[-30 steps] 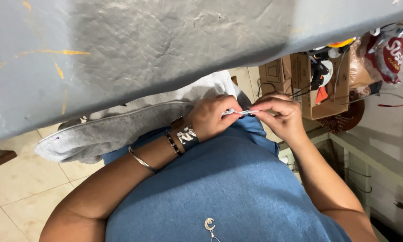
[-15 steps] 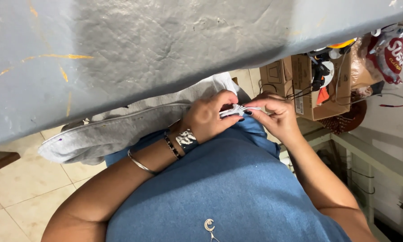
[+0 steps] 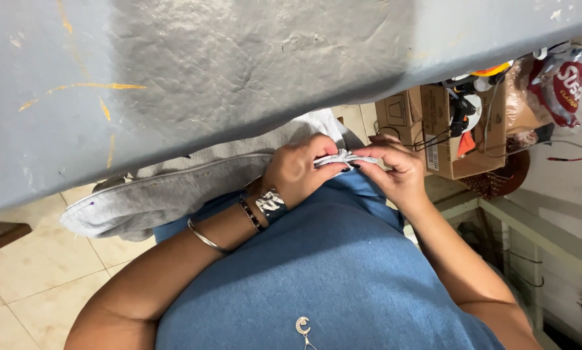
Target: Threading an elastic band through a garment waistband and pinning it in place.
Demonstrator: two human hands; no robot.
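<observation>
My left hand point(image 3: 302, 170) and my right hand point(image 3: 396, 168) meet over my lap, just under the edge of a grey table point(image 3: 239, 71). Between their fingertips they pinch a bunched fold of pale grey fabric point(image 3: 342, 159). The rest of the grey garment point(image 3: 168, 198) trails to the left across my lap and hangs below the table edge. My left wrist carries a metal watch and bracelets. I wear a blue top point(image 3: 317, 272) with a small pendant.
Open cardboard boxes point(image 3: 446, 129) with cables and tools stand on the floor at the right, next to snack bags point(image 3: 556, 84). A pale metal frame point(image 3: 537, 233) runs along the lower right. Beige floor tiles point(image 3: 32, 272) show at the left.
Both hands have bunched the fabric fold tighter and shifted slightly. The view has moved a little.
</observation>
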